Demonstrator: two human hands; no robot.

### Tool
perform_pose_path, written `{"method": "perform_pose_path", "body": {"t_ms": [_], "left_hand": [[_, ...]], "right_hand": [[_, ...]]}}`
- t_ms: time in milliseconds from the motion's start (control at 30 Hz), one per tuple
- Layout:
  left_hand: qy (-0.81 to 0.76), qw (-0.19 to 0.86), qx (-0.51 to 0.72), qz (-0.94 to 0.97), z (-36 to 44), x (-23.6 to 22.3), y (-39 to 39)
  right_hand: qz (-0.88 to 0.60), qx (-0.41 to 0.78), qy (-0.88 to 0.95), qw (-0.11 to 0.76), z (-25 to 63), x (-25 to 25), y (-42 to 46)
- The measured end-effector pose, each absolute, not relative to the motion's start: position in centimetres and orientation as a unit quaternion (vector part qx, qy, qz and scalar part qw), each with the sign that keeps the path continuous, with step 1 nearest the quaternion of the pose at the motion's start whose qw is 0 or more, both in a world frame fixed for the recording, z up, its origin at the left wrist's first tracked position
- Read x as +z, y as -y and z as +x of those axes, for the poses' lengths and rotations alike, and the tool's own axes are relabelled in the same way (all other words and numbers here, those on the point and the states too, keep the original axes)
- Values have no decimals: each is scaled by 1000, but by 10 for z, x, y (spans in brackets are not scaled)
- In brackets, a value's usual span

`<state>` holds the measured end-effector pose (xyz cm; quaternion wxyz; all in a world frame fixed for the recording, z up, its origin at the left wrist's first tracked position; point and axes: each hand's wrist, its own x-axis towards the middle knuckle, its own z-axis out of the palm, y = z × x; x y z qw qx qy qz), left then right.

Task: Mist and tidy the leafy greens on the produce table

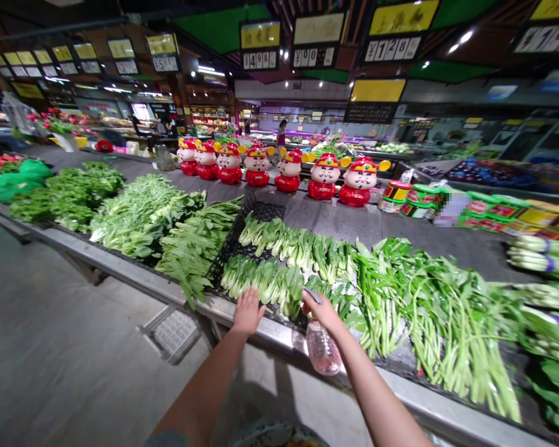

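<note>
My left hand (248, 310) rests palm down with its fingers stretched onto the near row of bok choy (265, 279) at the front of the vegetable counter. My right hand (320, 309) is closed around the top of a clear plastic bottle (323, 349) that hangs below it over the metal counter rail (279, 335). A second row of bok choy (298, 243) lies behind the first. Both rows sit on a black plastic mesh crate (242, 226).
Leafy greens (140, 214) lie to the left, long green stalks (428, 304) to the right. A row of red figurines (289, 171) stands at the back beside tins (403, 198). Grey floor (65, 347) spreads at the left. A person (282, 132) stands far off.
</note>
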<state>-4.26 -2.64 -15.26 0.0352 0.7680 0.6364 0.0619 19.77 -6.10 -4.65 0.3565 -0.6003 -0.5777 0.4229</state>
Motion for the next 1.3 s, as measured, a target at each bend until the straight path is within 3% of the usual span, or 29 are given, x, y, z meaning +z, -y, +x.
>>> {"method": "perform_pose_path", "body": {"t_ms": [200,500,867,1300], "left_hand": [[-629,53,54,773,-18,-151,35],[-613,33,68,787,16,-155,34],[-587,9,96,804,18,-188,25],[-518,-106,147,836,5,-229,10]], "right_hand": [[-600,395,597,357,214,-52,63],[-581,356,615,398,233,-18,38],[-595,313,607,424,227,11,-25],[-599,301,611,421,239,8,-37]]}}
